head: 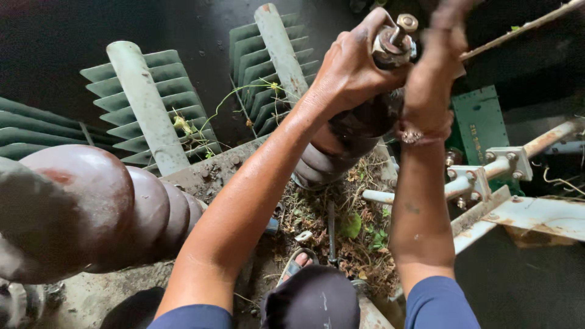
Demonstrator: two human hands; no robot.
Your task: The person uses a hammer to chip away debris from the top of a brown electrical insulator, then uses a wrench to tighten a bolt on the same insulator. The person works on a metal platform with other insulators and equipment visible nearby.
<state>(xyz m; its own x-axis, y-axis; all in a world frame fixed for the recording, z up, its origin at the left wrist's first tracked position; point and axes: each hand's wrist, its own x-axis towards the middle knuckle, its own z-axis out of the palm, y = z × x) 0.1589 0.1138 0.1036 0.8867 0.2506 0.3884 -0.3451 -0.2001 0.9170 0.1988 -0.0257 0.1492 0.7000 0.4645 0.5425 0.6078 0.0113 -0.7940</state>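
Left hand [350, 67] grips the brown ribbed insulator [347, 143] near its metal cap [393, 45]. Right hand [432, 73] is blurred beside the cap — I cannot tell its grasp.

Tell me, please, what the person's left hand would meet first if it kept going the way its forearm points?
The left hand already grips the metal stud terminal atop the brown ribbed insulator. Straight on, it would probably meet the right hand just beyond; depth is unclear.
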